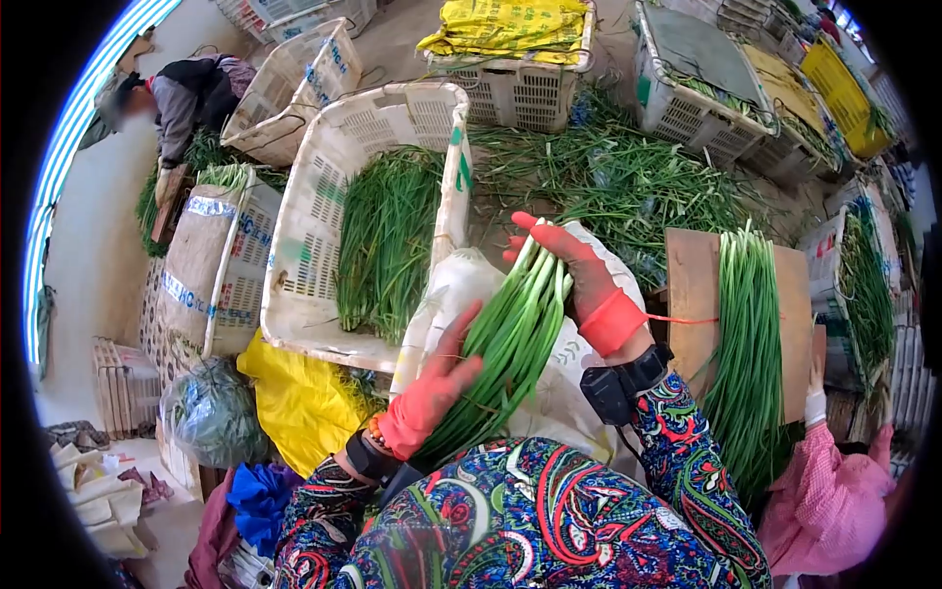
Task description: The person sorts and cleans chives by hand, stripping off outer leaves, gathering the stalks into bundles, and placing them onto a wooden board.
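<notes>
On the left side, a person [186,108] in dark clothes bends down by the wall. Nearer to me is a round clear bag [221,417] with green stuff in it, and a yellow sheet [299,398] is next to it. Then comes a big white crate [302,250]. Long greens [388,240] lie in it, close to its right edge.

My left hand [427,393] has a red glove on. Its fingers are spread out, and they are by the left side of my bunch of green onions [515,339]. The bunch is in front of me, on a slant, with the white ends up and the green leaves down toward my tummy. My right hand [574,270] has a red glove too. Its fingers are bent around the white ends and hold them.

Past that hand is a brown board [692,280]. Another bunch [749,334] lies down it, with white ends at the top edge and leaves hanging past the bottom edge. Behind the board, lots of loose leaves [648,191] are on the floor. At the bottom right I see a pink sleeve [824,496] of somebody else.
</notes>
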`<state>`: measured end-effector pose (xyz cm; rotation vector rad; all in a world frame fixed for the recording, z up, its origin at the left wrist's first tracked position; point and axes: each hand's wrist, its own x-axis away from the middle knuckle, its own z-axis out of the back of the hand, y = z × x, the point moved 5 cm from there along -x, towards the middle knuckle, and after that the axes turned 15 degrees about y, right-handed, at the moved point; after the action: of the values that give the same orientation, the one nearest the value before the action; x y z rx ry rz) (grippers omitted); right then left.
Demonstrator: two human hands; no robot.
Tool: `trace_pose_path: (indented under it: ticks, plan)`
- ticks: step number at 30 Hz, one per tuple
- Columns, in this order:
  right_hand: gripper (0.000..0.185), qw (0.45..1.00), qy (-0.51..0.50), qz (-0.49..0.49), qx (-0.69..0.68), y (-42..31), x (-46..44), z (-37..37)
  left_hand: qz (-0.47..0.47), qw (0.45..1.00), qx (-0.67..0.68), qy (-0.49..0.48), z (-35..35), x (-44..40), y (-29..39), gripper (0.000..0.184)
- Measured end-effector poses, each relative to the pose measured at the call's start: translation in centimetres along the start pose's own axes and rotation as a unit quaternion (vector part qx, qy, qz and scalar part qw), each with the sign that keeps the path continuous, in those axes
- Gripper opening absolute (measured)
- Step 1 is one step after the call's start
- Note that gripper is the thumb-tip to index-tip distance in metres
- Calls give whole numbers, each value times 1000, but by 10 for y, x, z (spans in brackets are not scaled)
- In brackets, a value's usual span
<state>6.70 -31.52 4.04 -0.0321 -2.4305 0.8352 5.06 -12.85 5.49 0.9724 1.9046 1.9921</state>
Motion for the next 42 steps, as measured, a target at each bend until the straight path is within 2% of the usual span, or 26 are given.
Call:
trace_pose_path:
  ticks: [2, 3, 6, 8, 11, 12, 14, 15, 17, 18, 20, 22, 24, 25, 28, 30, 31, 32, 34, 36, 38, 39, 40, 41, 42]
  plan:
    - [55, 1000, 29, 5, 1, 1, -1, 5, -147, 980, -131, -22, -7, -2, 10, 67]
    - [56, 999, 40, 7, 3, 1, -2, 6, -83, 992, -95, -24, -12, -3, 8, 75]
    - [62, 985, 22, -59, -160, 3, 0, 8, 172, 983, 48, -48, -11, -6, -8, 75]
    - [75, 981, 15, -40, -189, 7, 7, 32, 172, 980, 96, -29, -11, -7, -7, 69]
    - [75, 962, -21, -31, -269, 33, 24, 54, 142, 983, 116, 1, -8, -10, -17, 57]
    - [72, 949, -78, -47, -302, 43, 31, 56, 152, 983, 99, -3, -7, -9, -21, 55]
    - [59, 960, -50, -15, -276, 47, 37, 56, 173, 983, 63, -16, -7, -11, -22, 53]
    - [56, 979, -15, 20, -203, 46, 35, 55, 196, 978, 59, -35, -8, -11, -21, 65]
    - [50, 993, 50, 91, -52, 35, 24, 50, 188, 980, 15, -57, -7, -13, -27, 63]
    - [53, 992, 15, 49, -116, 37, 8, 55, 183, 981, -8, -68, -8, -15, -28, 61]
    - [60, 997, 5, 46, -60, 11, 15, 22, 175, 978, -5, -110, -12, -19, -18, 58]
    - [66, 996, -69, 33, -51, -2, 11, 4, 161, 976, -4, -149, -12, -26, -4, 56]
    - [78, 989, -125, 42, -72, -15, 9, -8, 214, 957, 70, -182, -12, -36, 15, 56]
    - [79, 988, -127, 61, -68, -22, 11, -12, 187, 964, 77, -171, -12, -41, 23, 53]
    - [73, 987, -97, 130, 6, -47, 16, -25, 141, 978, -33, -148, -19, -51, 45, 50]
    - [69, 980, -42, 159, 107, -65, 19, -35, 139, 978, -6, -154, -28, -54, 54, 50]
    - [65, 982, 9, 170, 87, -75, 22, -38, 133, 978, -10, -163, -33, -57, 61, 51]
    - [63, 976, 0, 200, 89, -88, 25, -42, 125, 977, -13, -172, -36, -61, 70, 52]
    - [60, 961, -20, 260, 93, -121, 33, -47, 5, 979, -75, -188, -36, -72, 93, 59]
    - [52, 919, -44, 383, 83, -172, 64, -59, -152, 955, -139, -215, -23, -91, 110, 63]
    - [47, 884, 13, 465, 55, -219, 81, -62, -239, 918, -316, -29, 17, -117, 126, 65]
    - [44, 867, 28, 491, 85, -235, 79, -64, -288, 889, -354, 46, 23, -118, 140, 66]
    - [41, 848, 45, 515, 113, -246, 73, -62, -410, 837, -346, 109, 18, -117, 155, 65]
    - [38, 827, 12, 548, 122, -248, 70, -67, -490, 802, -318, 122, 1, -109, 173, 64]
    - [36, 836, -17, 533, 133, -247, 64, -69, -564, 762, -287, 139, -22, -98, 193, 63]
